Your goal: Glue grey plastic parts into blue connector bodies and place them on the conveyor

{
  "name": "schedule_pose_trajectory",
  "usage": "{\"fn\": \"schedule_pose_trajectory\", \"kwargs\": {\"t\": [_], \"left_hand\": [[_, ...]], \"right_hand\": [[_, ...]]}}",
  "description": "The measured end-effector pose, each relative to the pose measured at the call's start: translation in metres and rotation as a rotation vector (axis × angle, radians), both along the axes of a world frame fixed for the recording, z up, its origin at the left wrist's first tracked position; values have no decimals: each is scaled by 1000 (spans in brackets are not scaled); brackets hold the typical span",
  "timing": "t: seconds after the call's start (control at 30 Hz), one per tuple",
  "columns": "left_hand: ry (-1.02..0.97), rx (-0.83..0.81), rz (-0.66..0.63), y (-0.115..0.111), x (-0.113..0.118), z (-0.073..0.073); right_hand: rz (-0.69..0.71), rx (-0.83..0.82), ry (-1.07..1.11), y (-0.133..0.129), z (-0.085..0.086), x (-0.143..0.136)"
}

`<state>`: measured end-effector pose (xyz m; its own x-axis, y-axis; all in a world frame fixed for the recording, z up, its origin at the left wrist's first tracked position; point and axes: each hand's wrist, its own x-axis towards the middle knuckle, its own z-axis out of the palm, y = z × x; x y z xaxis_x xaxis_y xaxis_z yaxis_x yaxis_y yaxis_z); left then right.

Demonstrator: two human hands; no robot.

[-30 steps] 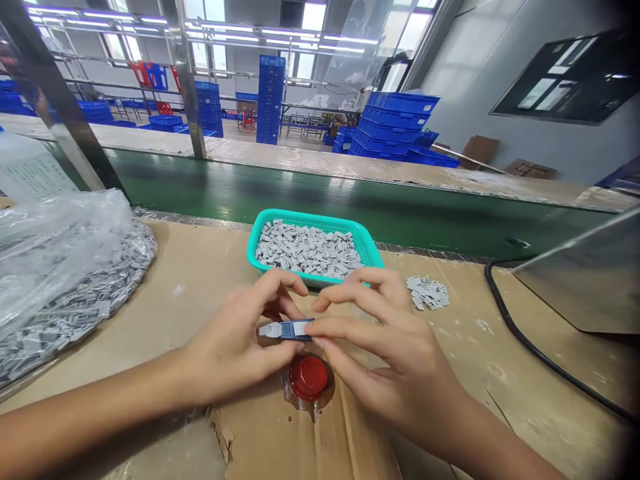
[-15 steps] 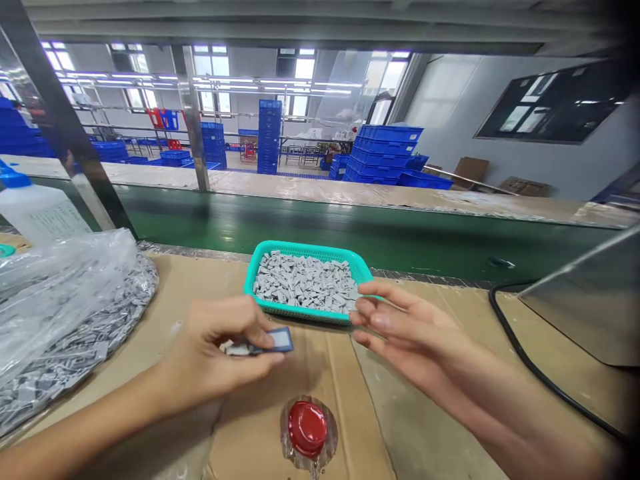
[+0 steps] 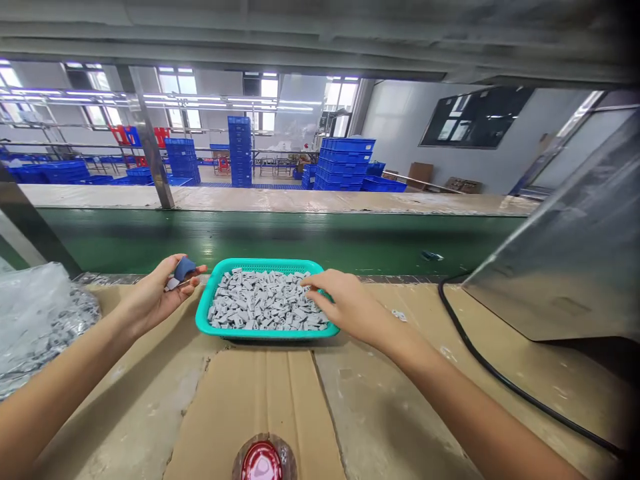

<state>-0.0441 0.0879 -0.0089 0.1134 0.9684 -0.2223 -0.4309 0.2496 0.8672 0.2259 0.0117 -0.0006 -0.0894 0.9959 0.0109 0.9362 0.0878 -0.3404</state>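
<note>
My left hand (image 3: 163,293) is held palm up just left of the teal basket (image 3: 204,319). A small dark-blue piece (image 3: 185,269) is gripped in its fingers, and a small whitish piece (image 3: 171,285) shows beside it. Grey plastic parts (image 3: 267,300) fill the basket in a loose heap. Over the basket's right end is my right hand (image 3: 343,300), thumb and fingertips apart above the parts; I see nothing held in them. Near the bottom edge a round red cap-like dish (image 3: 262,461), partly cut off by the frame, lies on a cardboard sheet (image 3: 240,400).
A clear plastic bag of grey parts (image 3: 45,327) lies at the left. Behind the basket runs a green conveyor belt (image 3: 280,233). A black cable (image 3: 480,363) curves along the right, beside a metal panel (image 3: 565,253). One loose grey part (image 3: 399,315) lies right of the basket.
The view has shifted. My left hand has moved away to the basket's left side with the blue piece turned in its fingers. My right hand has reached over the grey parts.
</note>
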Motion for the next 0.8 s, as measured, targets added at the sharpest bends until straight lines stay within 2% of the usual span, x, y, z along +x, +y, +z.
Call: {"fn": "schedule_pose_trajectory", "kwargs": {"t": [0.13,0.27,0.4,0.5,0.6,0.67,0.7,0.73,0.8], "left_hand": [[89,88,-8,13,-4,-6],[368,234,-62,42,-8,-17],[787,359,-104,79,-15,-22],[1197,459,-112,103,-25,-25],[1389,569,-154,124,-22,-23],[1502,767,-152,131,2,-13],[1588,848,-176,133,23,-4],[1637,875,-208,132,50,6],[1674,946,-324,124,119,27]], "right_hand": [[113,-108,-47,17,-9,0],[126,-114,-40,20,-13,-4],[92,-87,-12,18,-17,-5],[169,-62,11,18,-25,-3],[192,-23,25,20,-33,-1],[211,-6,30,21,-36,0],[225,-1,32,21,-36,0],[239,-2,34,20,-36,0],[271,-8,35,19,-34,0]]}}
